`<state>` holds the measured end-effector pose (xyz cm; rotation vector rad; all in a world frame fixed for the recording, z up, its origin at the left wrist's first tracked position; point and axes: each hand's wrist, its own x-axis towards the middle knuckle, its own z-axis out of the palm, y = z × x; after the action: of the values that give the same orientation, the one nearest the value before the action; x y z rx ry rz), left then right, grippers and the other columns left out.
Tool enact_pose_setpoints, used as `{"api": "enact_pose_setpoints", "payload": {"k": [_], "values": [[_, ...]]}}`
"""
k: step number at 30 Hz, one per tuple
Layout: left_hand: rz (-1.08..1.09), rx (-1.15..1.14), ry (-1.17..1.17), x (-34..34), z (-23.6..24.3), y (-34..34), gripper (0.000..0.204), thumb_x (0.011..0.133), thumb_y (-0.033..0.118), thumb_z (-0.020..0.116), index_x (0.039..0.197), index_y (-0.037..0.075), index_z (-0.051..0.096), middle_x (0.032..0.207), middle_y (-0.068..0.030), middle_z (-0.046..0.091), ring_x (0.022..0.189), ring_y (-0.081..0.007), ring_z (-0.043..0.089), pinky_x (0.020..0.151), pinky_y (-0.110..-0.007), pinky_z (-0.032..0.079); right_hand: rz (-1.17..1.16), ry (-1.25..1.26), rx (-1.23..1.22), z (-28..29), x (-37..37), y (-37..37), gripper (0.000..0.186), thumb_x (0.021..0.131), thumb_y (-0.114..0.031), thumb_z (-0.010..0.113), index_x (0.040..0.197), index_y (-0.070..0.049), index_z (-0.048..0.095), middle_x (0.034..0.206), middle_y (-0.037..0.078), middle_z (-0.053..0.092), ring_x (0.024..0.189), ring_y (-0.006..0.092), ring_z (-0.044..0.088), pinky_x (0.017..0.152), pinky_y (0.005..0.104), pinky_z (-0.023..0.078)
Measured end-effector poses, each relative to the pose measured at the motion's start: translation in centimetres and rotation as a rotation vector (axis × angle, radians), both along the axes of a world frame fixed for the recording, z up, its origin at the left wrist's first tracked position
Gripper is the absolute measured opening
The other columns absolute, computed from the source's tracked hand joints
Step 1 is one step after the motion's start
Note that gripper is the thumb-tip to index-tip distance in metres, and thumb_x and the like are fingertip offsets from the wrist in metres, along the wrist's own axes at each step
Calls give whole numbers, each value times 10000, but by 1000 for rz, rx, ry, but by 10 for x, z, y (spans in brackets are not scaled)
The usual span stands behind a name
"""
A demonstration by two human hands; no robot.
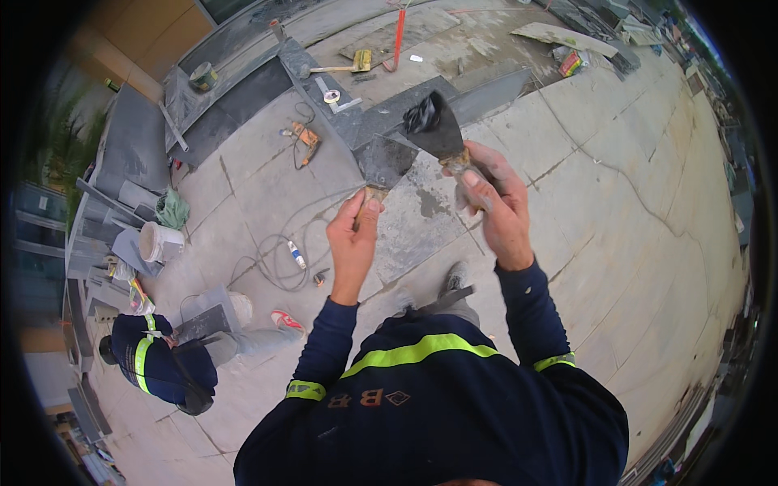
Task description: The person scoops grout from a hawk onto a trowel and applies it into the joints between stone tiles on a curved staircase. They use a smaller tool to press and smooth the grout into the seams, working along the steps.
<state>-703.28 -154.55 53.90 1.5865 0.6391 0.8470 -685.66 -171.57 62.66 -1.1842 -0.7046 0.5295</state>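
Note:
My left hand (354,235) is closed round the short handle of a putty knife with a wide grey blade (385,160). In my right hand (498,206) is a second putty knife (447,139), its blade pointing up and to the left. A glossy black lump of paste (422,114) sits on that blade's left side. The two blades are close together in front of me, their edges seeming to meet or overlap; I cannot tell if they touch. Beyond them lie dark stone slabs (344,121).
An orange power tool (305,143) and a looped cable (279,275) lie on the paving at left. A white bucket (160,241) stands near another person (166,356) bending at lower left. Farther off are a long-handled hammer (332,70) and a tape roll (331,96).

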Motion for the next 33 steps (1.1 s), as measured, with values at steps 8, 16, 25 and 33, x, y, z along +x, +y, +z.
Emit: {"api": "enact_pose_setpoints", "payload": {"k": [8, 16, 25, 33], "values": [[-386, -565, -164, -27, 31, 28, 422, 1065, 219, 718, 1367, -73, 753, 911, -92, 760, 596, -66, 517, 514, -244, 369, 79, -849, -162, 11, 55, -4, 370, 931, -6, 821, 1283, -117, 845, 1245, 118, 773, 1162, 316, 729, 1003, 409, 579], [-178, -443, -5, -35, 32, 16, 391, 1087, 222, 717, 1339, -72, 764, 884, -72, 753, 574, -57, 489, 507, -243, 357, -180, -1331, -348, 49, 62, 1, 460, 880, -6, 815, 1284, -220, 861, 1185, 59, 779, 1067, 283, 738, 866, 392, 610], [-75, -349, 118, -36, 26, 15, 385, 1078, 191, 737, 1375, -52, 771, 890, -47, 756, 577, -30, 467, 511, -238, 356, -82, -1531, -500, 81, 25, 19, 415, 861, -19, 817, 1223, -216, 868, 1086, 15, 755, 954, 253, 738, 721, 401, 596], [-33, -380, 120, -41, 26, 13, 276, 1030, 117, 730, 1213, -64, 831, 831, 40, 710, 698, -20, 491, 608, -246, 380, 85, -1547, -591, 83, 22, 38, 391, 859, -13, 811, 1191, -209, 877, 1100, 17, 762, 935, 258, 744, 734, 390, 601]]}}
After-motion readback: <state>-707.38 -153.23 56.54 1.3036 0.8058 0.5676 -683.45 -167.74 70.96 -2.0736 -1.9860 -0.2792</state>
